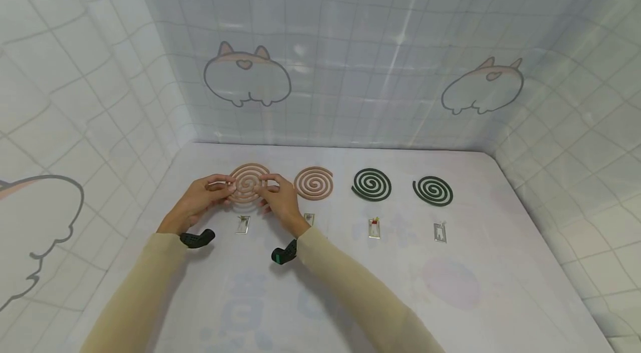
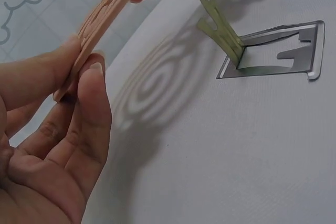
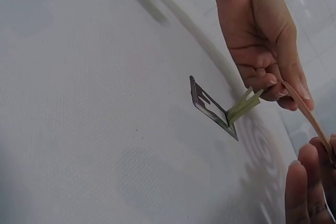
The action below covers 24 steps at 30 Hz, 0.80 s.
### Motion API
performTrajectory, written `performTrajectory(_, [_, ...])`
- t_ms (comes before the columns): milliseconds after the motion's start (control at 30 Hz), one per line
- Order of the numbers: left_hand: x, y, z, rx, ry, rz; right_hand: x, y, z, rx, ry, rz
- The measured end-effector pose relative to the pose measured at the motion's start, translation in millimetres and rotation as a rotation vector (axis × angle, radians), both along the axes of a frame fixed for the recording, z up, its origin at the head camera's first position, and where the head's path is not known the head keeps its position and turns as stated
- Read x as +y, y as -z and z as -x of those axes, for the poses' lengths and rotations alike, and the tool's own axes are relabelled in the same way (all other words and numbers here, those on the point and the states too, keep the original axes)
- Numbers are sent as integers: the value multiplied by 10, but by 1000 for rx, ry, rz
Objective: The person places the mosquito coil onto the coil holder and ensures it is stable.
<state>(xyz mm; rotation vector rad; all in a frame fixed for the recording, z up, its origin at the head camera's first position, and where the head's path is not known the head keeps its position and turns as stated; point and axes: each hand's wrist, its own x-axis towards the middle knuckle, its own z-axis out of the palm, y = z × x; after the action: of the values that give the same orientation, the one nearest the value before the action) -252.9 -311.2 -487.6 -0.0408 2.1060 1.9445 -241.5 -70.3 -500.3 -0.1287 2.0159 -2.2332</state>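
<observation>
Both hands hold a brown mosquito coil point(image 1: 250, 164) flat-side up above the table. My left hand point(image 1: 202, 200) pinches its left edge between thumb and fingers; in the left wrist view the raised coil point(image 2: 89, 45) is seen nearly edge-on. On the opposite side, my right hand point(image 1: 280, 202) grips the coil with thumb and fingertips. Below it lies a flat metal coil stand point(image 1: 242, 232), whose bent-up prong point(image 2: 226, 32) looks yellow-green and forked. The coil is apart from this prong, and its spiral shadow falls on the table.
To the right lie another brown coil point(image 1: 314, 183) and two dark green coils point(image 1: 371, 184). In front of them are more metal stands point(image 1: 374, 235), one partly behind the right arm. Tiled-pattern walls point(image 1: 350, 91) enclose the white table point(image 1: 380, 286) at the back and sides.
</observation>
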Motion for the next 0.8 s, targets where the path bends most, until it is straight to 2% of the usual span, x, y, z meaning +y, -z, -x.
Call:
performTrajectory(200, [-4,-25,-44,3,-2,20,-1,2,-21,9,2,-37])
performTrajectory(433, [0,-21,-89,13,51,68,33,26,-46,5,-15,-75])
performTrajectory(567, [20,-27,-101,30,68,88,73,33,-55,32,-40,-98])
performTrajectory(800, [56,-51,-118,45,60,125,149,33,-81,72,-80,-139])
